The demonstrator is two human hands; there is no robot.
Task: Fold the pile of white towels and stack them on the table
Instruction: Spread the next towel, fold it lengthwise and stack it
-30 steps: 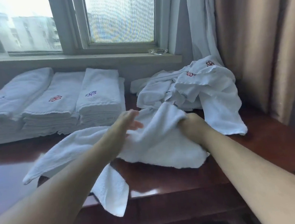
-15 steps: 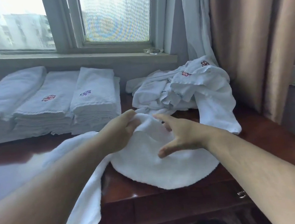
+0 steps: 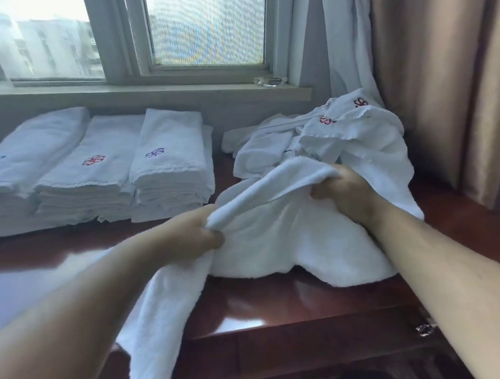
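Above table point(image 3: 48, 265), towel point(image 3: 278, 232) stretched left-right, left hand point(image 3: 198, 235) and right hand point(image 3: 345, 191) gripping its upper edge

White towel point(image 3: 279, 236), unfolded, gripped along its upper edge by left hand point(image 3: 198, 235) and right hand point(image 3: 345, 191), one end hanging over the near edge of the dark wooden table point(image 3: 271, 305); folded stacks point(image 3: 86, 183) far left; loose pile point(image 3: 330, 136) far right; window point(image 3: 205, 23) behind; curtains point(image 3: 433, 59) right.
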